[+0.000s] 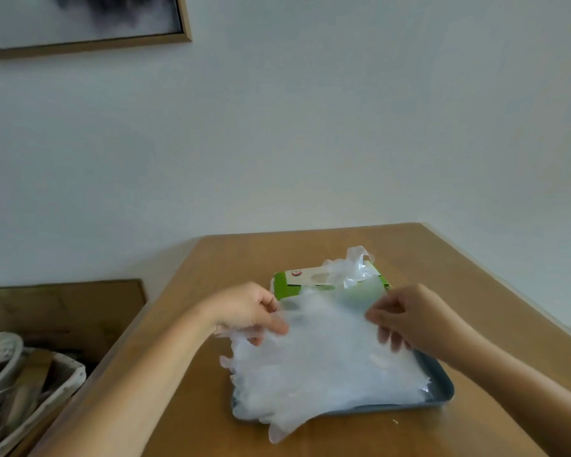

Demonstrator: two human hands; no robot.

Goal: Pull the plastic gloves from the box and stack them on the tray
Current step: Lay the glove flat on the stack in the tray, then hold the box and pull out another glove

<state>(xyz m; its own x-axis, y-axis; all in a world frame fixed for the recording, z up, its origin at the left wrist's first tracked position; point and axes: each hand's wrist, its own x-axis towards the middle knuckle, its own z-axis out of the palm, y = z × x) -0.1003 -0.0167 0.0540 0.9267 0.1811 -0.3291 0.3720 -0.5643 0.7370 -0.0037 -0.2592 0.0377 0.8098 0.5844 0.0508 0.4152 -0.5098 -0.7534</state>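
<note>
Both hands, left hand [248,311] and right hand [409,319], pinch one plastic glove [323,328] stretched between them above the tray [442,380].

Left hand [251,308] pinching glove [327,344]; right hand [412,316] likewise, fingers [383,336] seemingly curled.

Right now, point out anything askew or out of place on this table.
The stack of clear plastic gloves spills over the grey rectangular tray's left and near rims onto the brown wooden table; one glove tip hangs past the front edge.
</note>
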